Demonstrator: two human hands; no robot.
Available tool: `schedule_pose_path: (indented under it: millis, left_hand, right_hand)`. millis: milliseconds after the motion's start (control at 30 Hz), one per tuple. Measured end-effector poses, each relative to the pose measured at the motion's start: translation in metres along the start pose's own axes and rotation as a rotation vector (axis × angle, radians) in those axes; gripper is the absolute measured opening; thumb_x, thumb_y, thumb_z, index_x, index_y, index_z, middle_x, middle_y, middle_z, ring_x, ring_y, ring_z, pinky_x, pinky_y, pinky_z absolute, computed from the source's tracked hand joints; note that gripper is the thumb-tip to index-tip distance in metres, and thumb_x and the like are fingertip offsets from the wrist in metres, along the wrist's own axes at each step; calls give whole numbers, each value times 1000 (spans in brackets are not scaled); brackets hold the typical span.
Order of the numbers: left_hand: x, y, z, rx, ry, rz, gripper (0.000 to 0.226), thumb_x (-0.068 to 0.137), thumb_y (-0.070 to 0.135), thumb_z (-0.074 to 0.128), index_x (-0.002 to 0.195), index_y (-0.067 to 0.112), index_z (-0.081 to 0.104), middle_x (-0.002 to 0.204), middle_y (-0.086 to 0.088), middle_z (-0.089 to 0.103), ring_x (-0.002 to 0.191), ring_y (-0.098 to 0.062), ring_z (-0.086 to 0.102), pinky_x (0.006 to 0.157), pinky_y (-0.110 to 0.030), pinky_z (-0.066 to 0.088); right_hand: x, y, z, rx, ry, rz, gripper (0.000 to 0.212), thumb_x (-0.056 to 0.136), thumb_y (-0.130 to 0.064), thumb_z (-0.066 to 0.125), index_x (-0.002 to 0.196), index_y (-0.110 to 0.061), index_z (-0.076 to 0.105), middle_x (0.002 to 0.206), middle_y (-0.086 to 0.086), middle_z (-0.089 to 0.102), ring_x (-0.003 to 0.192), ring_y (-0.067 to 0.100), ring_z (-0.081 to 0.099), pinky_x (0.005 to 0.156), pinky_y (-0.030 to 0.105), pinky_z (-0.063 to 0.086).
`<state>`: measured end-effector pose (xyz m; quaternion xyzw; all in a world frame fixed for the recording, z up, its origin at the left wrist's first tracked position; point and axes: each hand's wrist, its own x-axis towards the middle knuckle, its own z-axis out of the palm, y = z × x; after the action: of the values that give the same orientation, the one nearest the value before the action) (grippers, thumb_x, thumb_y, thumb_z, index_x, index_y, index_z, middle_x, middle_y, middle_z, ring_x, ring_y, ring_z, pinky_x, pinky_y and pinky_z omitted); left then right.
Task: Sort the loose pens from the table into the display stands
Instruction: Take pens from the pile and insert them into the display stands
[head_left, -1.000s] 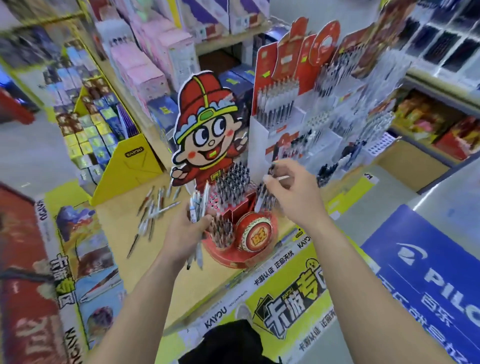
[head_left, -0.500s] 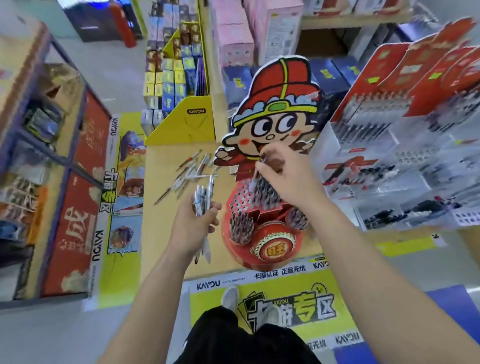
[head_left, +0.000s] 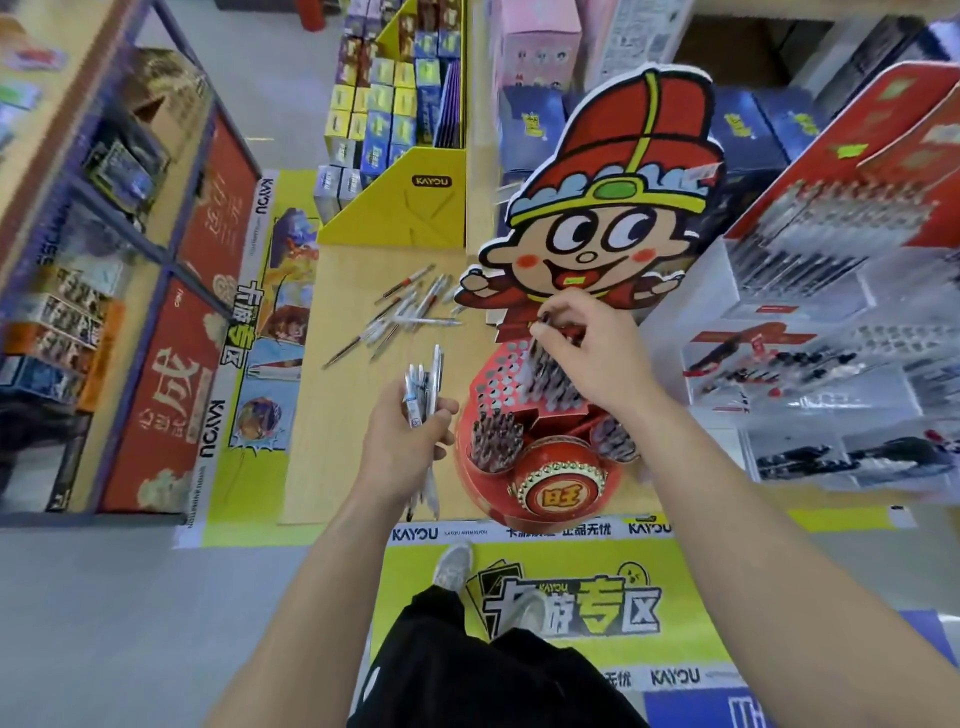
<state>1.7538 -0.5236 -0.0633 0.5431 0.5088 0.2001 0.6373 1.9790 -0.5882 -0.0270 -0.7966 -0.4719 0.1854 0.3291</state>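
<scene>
My left hand (head_left: 402, 441) grips a bundle of several white pens (head_left: 423, 387) upright, just left of the red display stand (head_left: 558, 486). The stand has a cartoon figure board (head_left: 608, 208) at its back and tiers of holes, many filled with pens. My right hand (head_left: 597, 348) hovers over the stand's upper tier, fingertips pinching the top of one pen (head_left: 535, 343) that stands at the holes. Several loose pens (head_left: 405, 312) lie scattered on the wooden table (head_left: 332, 441) behind my left hand.
A yellow KAYOU card display box (head_left: 415, 208) stands at the table's back. White tiered pen racks (head_left: 831, 338) with red header cards fill the right side. Shelves of boxed goods (head_left: 78, 234) line the aisle at left. My legs and shoes (head_left: 457, 566) are below.
The view has swung left and tilted down. My right hand has moved from the stand's right side to its upper back tier, pinching a pen. My left hand keeps its bundle.
</scene>
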Motion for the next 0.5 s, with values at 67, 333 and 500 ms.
schedule_pose_path:
  millis: [67,333,500]
  left_hand:
    - [1,0,1,-15,-1,-8,29,98,-1,58,121,15,55,99,-4,75,63,-12,60,58,-28,49]
    - [2,2,4,-40,-32,-9,23,97,2,61,108,23,57,99,-1,75,65,-14,61,62,-31,50]
    - [3,3,2,-57,-27,-8,21,97,3,62,109,20,58,99,-2,75,63,-11,61,61,-30,50]
  right_hand:
    - [0,0,0,3,-11,1,17,94,-35,67,109,-26,66,96,-17,68,101,2,64,81,16,45]
    - [1,8,10,-107,-21,-27,13,93,-41,64,103,-32,65,96,-15,68,97,10,58,83,39,51]
    - [-3,8,14,-182,-15,-66,12,92,-38,65,92,-28,72,90,-13,69,92,14,54,80,39,47]
